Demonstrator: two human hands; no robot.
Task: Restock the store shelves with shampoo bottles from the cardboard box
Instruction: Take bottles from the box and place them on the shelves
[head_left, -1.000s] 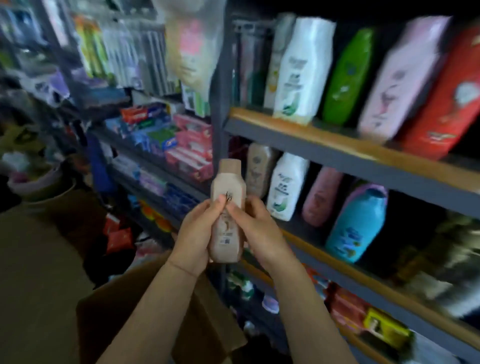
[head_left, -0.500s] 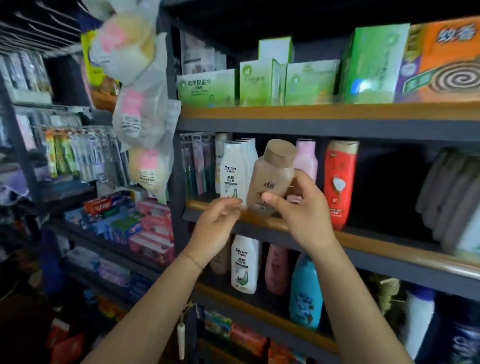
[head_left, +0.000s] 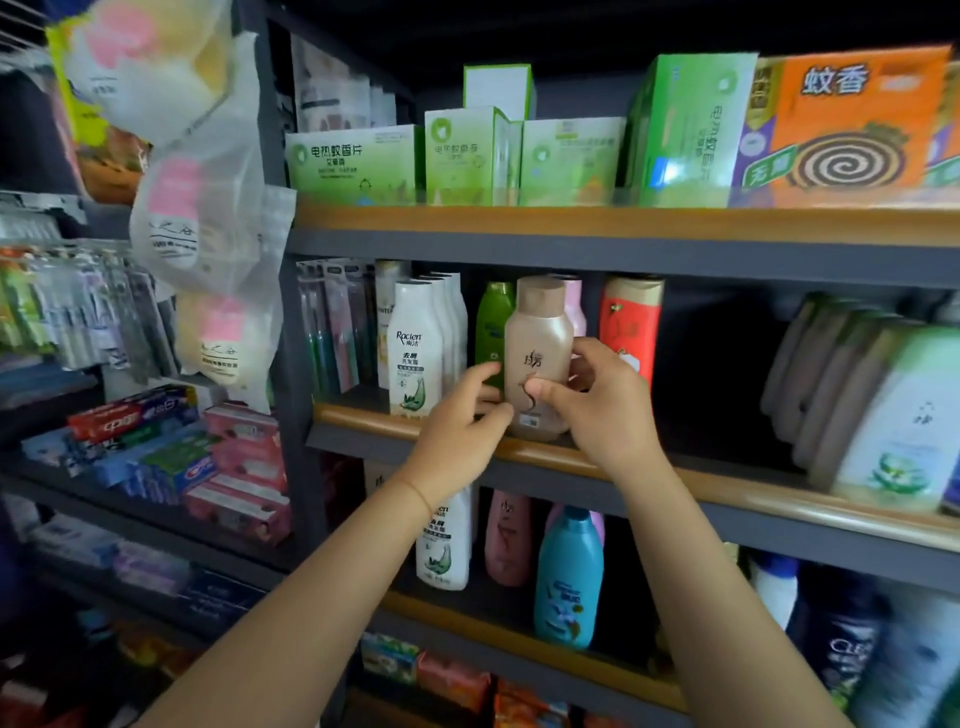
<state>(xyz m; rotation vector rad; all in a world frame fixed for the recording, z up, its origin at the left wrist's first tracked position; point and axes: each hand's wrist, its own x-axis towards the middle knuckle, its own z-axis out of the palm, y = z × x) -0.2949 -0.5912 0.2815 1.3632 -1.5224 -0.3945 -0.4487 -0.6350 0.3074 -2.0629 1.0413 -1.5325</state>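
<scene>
Item: tan shampoo bottle (head_left: 537, 358), flat-topped cap of the same colour, standing upright at the front lip of the middle shelf (head_left: 727, 480).
Long axis: vertical, cap up; base appears to sit on the shelf edge, though your fingers hide part of it.
Label on item: dark brush-style characters on the front, too stylised to read with confidence; a small barcode patch near the base.
Your right hand (head_left: 605, 405): grip is closed round the bottle, thumb across the front, fingers wrapped behind its right side. This is the nearer, carrying hand.
Your left hand (head_left: 462, 415): fingers curled at the bottle's lower left; whether they pinch the bottle or only touch it, you cannot tell from here.
Key relation: the open slot lies straight behind the bottle, between the green bottle (head_left: 491, 332) on its left and the red bottle (head_left: 629, 327) on its right; a pink bottle (head_left: 575, 306) stands just behind. By my judgement you would push it back, not sideways.
Left neighbours: row of white bottles (head_left: 415, 353), brand "Racien" legible, green leaf print.
Shelf above: green boxes (head_left: 353, 161) with Chinese print; orange box (head_left: 852, 119) reading "蚊香", spiral coil picture.
Shelf below: blue bottle (head_left: 569, 577), a second white "Racien" type, a pink one.
Far left: toothpaste cartons (head_left: 140, 421), writing blurred.
Cardboard box: not in view.
</scene>
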